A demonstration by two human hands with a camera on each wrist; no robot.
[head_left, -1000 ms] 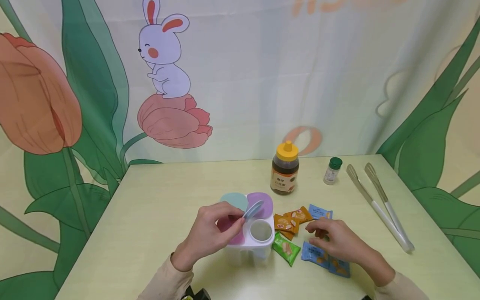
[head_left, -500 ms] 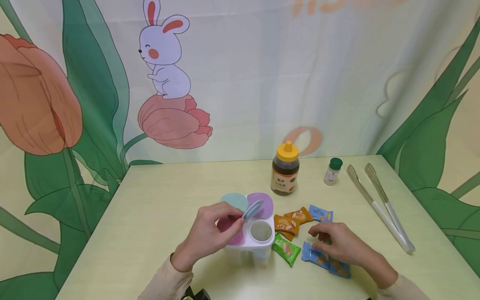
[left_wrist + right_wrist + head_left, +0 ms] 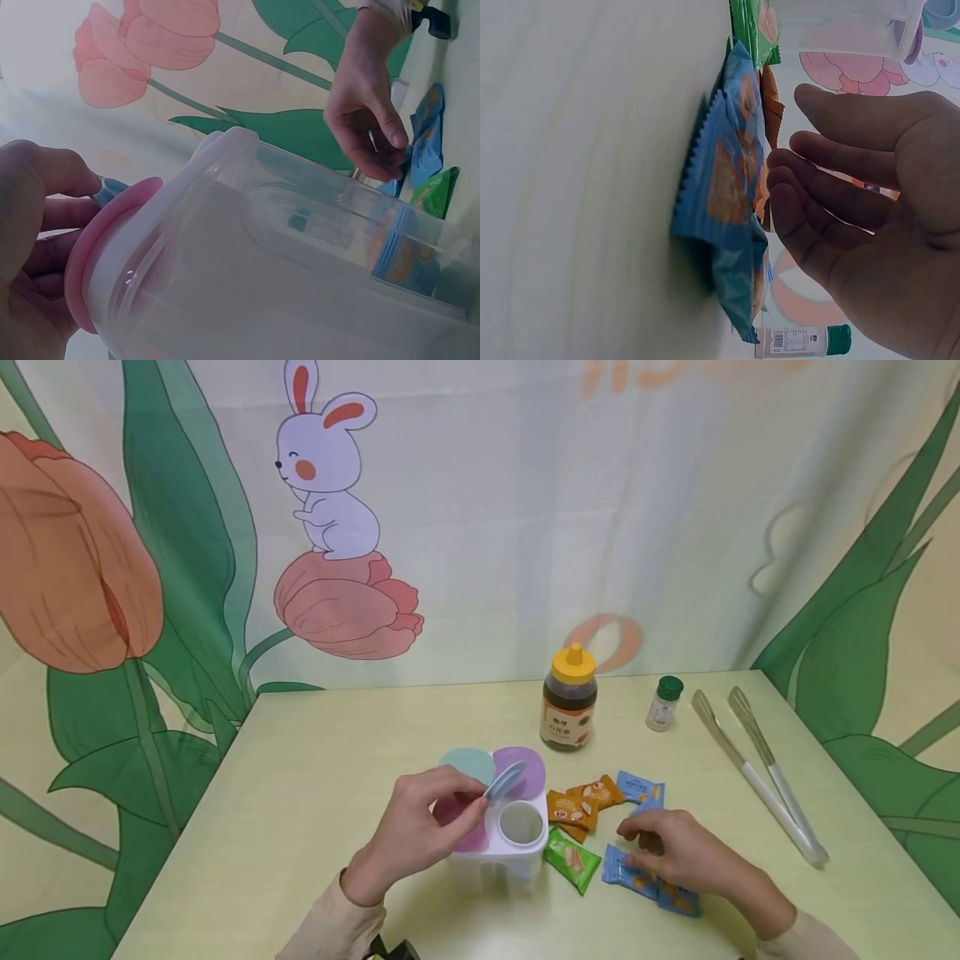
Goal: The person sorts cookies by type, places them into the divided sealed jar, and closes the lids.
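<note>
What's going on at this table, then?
A person's left hand pinches a pale blue lid over a white-topped container. Its near right cup stands open, while lids in turquoise, purple and pink cover the others. The right hand hovers by blue packets, its fingers loosely curled, holding nothing. Orange packets and a green packet lie nearby. Farther back stand a yellow-capped jar and green-capped bottle, with tongs lying to the right.

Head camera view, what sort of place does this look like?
Possibly an indoor tabletop set up for an activity or filming, though the room itself isn't shown: a pale table backed by a cartoon-printed curtain, with wrapped snack packets and tongs laid out.
</note>
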